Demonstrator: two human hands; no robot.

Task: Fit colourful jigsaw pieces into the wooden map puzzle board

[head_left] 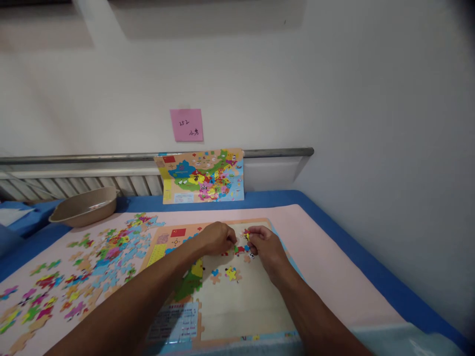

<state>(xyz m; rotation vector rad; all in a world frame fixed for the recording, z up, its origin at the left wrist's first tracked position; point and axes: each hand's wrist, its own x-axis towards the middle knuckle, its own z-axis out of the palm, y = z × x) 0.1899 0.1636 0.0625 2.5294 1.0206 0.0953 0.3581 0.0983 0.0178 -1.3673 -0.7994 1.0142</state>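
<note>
A partly assembled map jigsaw puzzle (178, 291) lies on the table, its left side filled and its bare board (245, 309) showing at the right. Over the board's upper part, my left hand (218, 238) is closed with curled fingers; what it holds, if anything, is hidden. Just to its right, my right hand (266, 245) pinches a small red and yellow puzzle piece (247, 234) between thumb and fingers. Several colourful pieces lie between and below the hands, among them a yellow piece (230, 273) and a blue and tan piece (215, 276).
Many loose puzzle pieces (107, 254) spread over the pink mat (322, 257) at the left. A brown bowl (87, 206) stands at the back left. A printed map sheet (202, 178) leans against the wall rail (278, 153), beneath a pink note (187, 125).
</note>
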